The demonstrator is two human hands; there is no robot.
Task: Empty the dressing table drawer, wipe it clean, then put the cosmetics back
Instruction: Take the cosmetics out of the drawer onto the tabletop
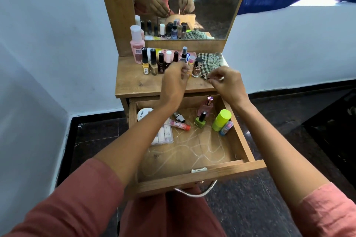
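Standing along the counter (131, 84) is a row of nail polish bottles (153, 61). The left hand (174, 81) reaches among them, fingers curled; whether they clamp one I cannot tell. Beside the checked cloth (209, 59), the right hand (229, 82) pinches a small thin object (217, 78). Below, the open drawer (169, 184) holds a white jar (143, 114), green polish (200, 121) and a lime tube (221, 120).

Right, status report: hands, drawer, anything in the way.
Left hand and right hand curled above wooden tabletop, grip unclear. Open wooden drawer not yet emptied. Green-checked cloth by right hand.
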